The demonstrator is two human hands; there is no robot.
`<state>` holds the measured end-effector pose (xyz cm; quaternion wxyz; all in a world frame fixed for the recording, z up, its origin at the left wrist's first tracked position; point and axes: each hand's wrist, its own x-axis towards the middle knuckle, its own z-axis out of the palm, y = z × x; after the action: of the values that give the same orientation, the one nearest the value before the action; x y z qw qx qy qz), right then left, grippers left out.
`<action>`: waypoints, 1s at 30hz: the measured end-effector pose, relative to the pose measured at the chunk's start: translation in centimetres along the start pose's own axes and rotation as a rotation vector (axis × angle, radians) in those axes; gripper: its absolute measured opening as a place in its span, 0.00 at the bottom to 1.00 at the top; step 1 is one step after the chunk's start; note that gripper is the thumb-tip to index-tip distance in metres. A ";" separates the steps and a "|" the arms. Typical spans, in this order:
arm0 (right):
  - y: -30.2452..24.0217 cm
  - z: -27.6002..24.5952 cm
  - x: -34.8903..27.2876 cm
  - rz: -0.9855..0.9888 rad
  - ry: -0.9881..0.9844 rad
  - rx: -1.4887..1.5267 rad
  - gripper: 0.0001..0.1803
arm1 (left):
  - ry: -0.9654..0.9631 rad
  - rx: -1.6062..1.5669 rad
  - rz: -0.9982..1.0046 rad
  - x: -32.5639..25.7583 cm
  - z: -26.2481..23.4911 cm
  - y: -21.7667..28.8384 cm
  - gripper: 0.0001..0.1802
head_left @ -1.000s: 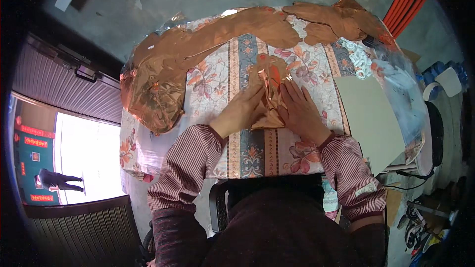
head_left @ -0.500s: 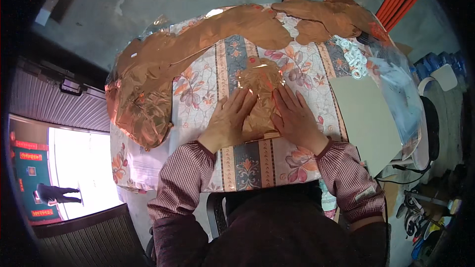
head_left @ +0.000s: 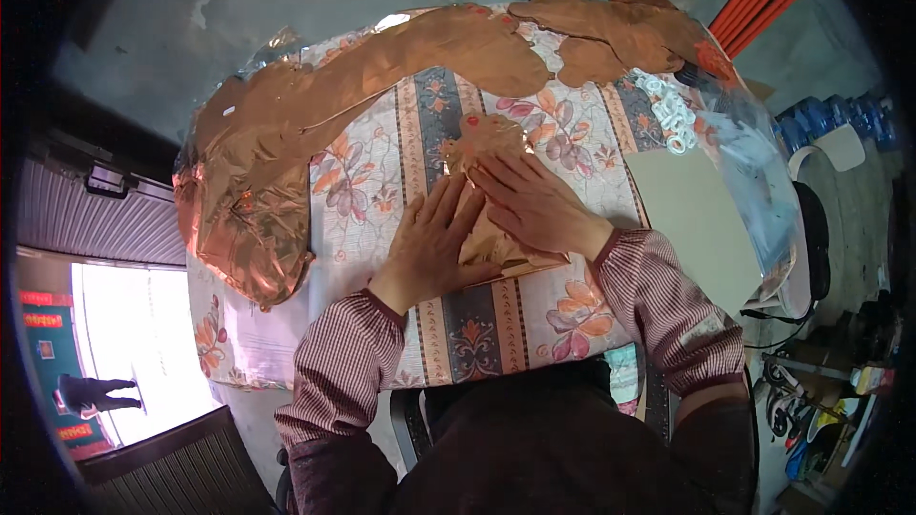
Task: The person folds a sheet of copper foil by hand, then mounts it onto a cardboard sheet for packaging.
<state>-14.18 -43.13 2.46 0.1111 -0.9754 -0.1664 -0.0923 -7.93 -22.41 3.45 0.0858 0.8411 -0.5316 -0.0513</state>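
Note:
A copper-coloured foil piece (head_left: pixel 493 133), which looks like a folded foil balloon, lies on the flowered tablecloth in front of me. My left hand (head_left: pixel 426 246) rests flat on its left side, fingers stretched out and slightly apart. Across the upper middle of the foil lies my right hand (head_left: pixel 536 202), palm down, its fingers extended toward the upper left. Both hands press on the foil without gripping it, and they cover much of it. Beyond them, more flat copper foil shapes (head_left: pixel 367 62) curve along the table's far edge, with a crumpled foil part (head_left: pixel 250 215) at the left.
White rings (head_left: pixel 674 116) lie in a cluster at the right. Beside them are a cream board (head_left: pixel 692 219) and a clear plastic bag (head_left: pixel 751 186). Orange tubes (head_left: pixel 763 0) stand past the far right corner. A person (head_left: pixel 95 393) is visible through the doorway at left.
My right hand has slid up and left over the foil, from its right edge to its upper middle. My left hand stays on the left side. The view has shifted slightly.

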 end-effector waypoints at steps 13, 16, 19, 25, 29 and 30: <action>4.9 -0.5 -0.2 0.386 0.340 -0.001 0.26 | -0.005 -0.004 0.005 0.0 -0.3 0.0 0.54; 4.3 -0.9 -2.0 0.496 0.513 0.250 0.16 | 0.058 0.031 0.018 -0.1 0.7 -0.3 0.54; 1.6 -2.0 -2.9 0.666 0.355 0.481 0.10 | 0.080 0.019 0.016 -0.4 1.2 -0.6 0.54; 2.8 -2.0 -1.3 0.794 -0.037 1.051 0.06 | 0.094 0.015 0.018 -0.4 1.1 -0.6 0.54; 3.3 -1.1 1.2 0.780 0.029 1.196 0.09 | 0.129 -0.015 0.050 -0.2 1.0 -0.7 0.54; 2.7 -2.0 1.9 0.905 -0.012 1.046 0.12 | 0.118 -0.048 0.047 -0.3 0.9 -1.0 0.54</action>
<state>-11.78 -45.51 4.31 0.5937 -0.7676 0.2337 0.0609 -7.36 -21.83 2.33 0.1383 0.8277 -0.5438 -0.0124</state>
